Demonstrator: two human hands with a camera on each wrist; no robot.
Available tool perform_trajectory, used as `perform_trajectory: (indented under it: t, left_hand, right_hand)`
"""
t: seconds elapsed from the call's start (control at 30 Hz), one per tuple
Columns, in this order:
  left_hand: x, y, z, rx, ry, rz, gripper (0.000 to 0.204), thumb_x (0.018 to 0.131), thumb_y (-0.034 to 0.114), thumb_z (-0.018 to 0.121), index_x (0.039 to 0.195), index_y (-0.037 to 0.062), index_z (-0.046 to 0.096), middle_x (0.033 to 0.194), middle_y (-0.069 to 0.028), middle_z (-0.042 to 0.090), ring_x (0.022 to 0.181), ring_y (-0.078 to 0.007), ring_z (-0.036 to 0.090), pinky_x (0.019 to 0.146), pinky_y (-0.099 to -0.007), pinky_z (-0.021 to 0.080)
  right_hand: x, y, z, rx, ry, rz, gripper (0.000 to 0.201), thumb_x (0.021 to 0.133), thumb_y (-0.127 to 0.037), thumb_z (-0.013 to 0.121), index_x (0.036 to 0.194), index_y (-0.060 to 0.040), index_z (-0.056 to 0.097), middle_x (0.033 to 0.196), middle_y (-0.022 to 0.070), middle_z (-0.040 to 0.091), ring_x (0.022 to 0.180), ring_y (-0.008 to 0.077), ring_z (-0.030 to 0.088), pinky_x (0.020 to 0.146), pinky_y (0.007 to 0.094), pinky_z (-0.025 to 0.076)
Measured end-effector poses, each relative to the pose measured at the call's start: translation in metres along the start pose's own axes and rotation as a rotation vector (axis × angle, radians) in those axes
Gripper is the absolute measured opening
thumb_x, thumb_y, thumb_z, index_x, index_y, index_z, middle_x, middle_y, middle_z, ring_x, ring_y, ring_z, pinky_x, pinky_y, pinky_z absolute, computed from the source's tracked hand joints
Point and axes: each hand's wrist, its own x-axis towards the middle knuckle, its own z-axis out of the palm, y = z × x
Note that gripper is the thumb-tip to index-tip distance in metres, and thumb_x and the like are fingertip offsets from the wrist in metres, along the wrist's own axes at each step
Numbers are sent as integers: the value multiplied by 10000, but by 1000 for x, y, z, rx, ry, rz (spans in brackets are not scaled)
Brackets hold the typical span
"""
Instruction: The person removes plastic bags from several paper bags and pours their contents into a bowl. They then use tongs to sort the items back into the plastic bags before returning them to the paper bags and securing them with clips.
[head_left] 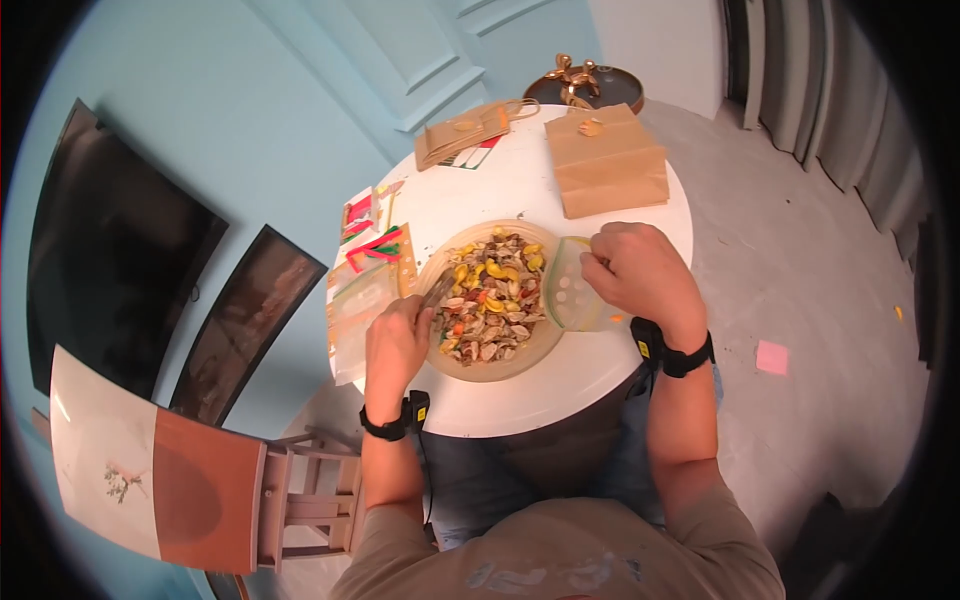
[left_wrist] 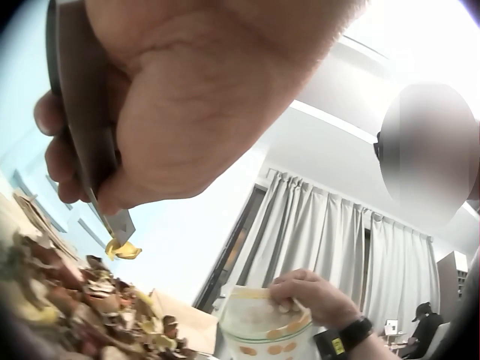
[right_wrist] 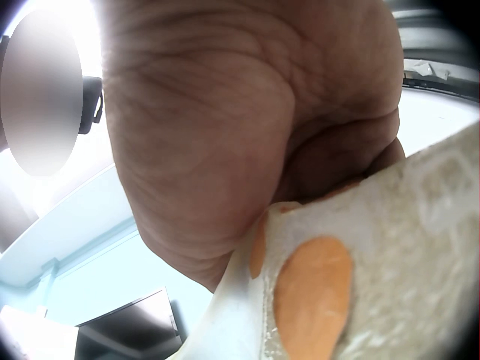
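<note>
A round bowl [head_left: 470, 374] full of dried petals and peel-like pieces [head_left: 500, 290] sits on the white table. My left hand [head_left: 397, 340] grips metal tweezers [left_wrist: 82, 97] at the bowl's left side. In the left wrist view, a small yellow piece [left_wrist: 124, 250] is at the tweezer tips, above the pile. To the right of the bowl, my right hand [head_left: 648, 275] pinches the top of a translucent zip bag [head_left: 568, 290] with orange spots. The bag has a green seal line and leans against the bowl's right rim. Its inside is mostly hidden.
A brown paper bag [head_left: 605, 165] stands at the back right, with a flattened handled paper bag [head_left: 462, 138] at the back left. Red and green strips [head_left: 375, 247] lie left of the bowl, near another clear bag [head_left: 368, 292]. A wooden stool [head_left: 312, 510] stands at the lower left.
</note>
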Motion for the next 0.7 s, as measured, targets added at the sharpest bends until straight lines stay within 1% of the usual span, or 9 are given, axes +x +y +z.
perform_trajectory:
  t: [0.1, 0.2, 0.23, 0.27, 0.33, 0.37, 0.47, 0.57, 0.7]
  left_hand:
    - [-2, 31, -13, -80, -14, 22, 167, 1023, 129, 766, 1122, -5, 767, 989, -255, 761, 925, -486, 735, 792, -533, 578]
    - [-5, 60, -6, -250, -33, 138, 183, 1011, 108, 780, 1140, -19, 761, 1005, -260, 758, 936, -483, 735, 789, -523, 580]
    - [-4, 68, -2, -258, -54, 220, 214, 996, 100, 799, 1160, -29, 752, 1015, -243, 758, 940, -471, 736, 794, -508, 586]
    - [-3, 76, -1, -283, -72, 218, 222, 994, 104, 803, 1163, -29, 750, 1014, -236, 756, 940, -466, 736, 795, -505, 588]
    - [-2, 90, -3, -332, -109, 218, 237, 989, 112, 809, 1169, -29, 747, 1012, -221, 753, 938, -457, 737, 799, -498, 590]
    - [-1, 89, -3, -328, -123, 207, 265, 982, 136, 819, 1181, -24, 745, 988, -207, 742, 921, -442, 737, 800, -490, 591]
    - [-1, 81, -5, -273, -119, 113, 299, 972, 151, 825, 1199, -23, 740, 1002, -221, 745, 937, -446, 745, 791, -505, 591]
    - [-2, 63, -2, -106, -91, 60, 330, 962, 160, 829, 1230, -13, 743, 1035, -233, 755, 955, -457, 751, 795, -522, 601]
    - [2, 48, 4, -8, -53, 88, 290, 967, 166, 818, 1168, -26, 737, 1037, -253, 754, 951, -473, 750, 802, -537, 610]
  right_hand:
    - [0, 1, 3, -35, -18, 5, 302, 932, -193, 670, 751, 37, 746, 779, 240, 702, 760, 442, 700, 764, 525, 579]
    - [0, -1, 4, -35, -33, 15, 291, 936, -181, 674, 748, 32, 734, 780, 232, 699, 760, 437, 695, 756, 524, 571]
    - [0, 0, 6, -28, -32, 16, 273, 930, -166, 687, 743, 31, 718, 781, 227, 694, 761, 435, 688, 747, 526, 561]
    - [0, 0, 6, -20, -31, 16, 259, 924, -150, 699, 738, 31, 701, 781, 222, 689, 763, 433, 681, 739, 528, 552]
    - [0, -1, 3, -24, -31, 34, 281, 932, -173, 681, 751, 35, 735, 790, 235, 705, 769, 436, 699, 764, 521, 575]
    - [0, -2, 1, -24, -31, 45, 296, 936, -185, 672, 757, 37, 752, 794, 241, 713, 772, 437, 708, 777, 518, 586]
    - [0, 1, -1, -31, -16, 42, 279, 926, -173, 682, 758, 39, 752, 798, 243, 714, 776, 438, 709, 778, 522, 582]
    - [-1, -1, -5, -26, -39, 71, 272, 920, -166, 688, 755, 41, 749, 801, 244, 714, 778, 441, 709, 775, 526, 577]
    - [-1, -1, -3, -24, -26, 65, 277, 920, -168, 685, 752, 44, 749, 790, 247, 708, 778, 443, 708, 772, 527, 573]
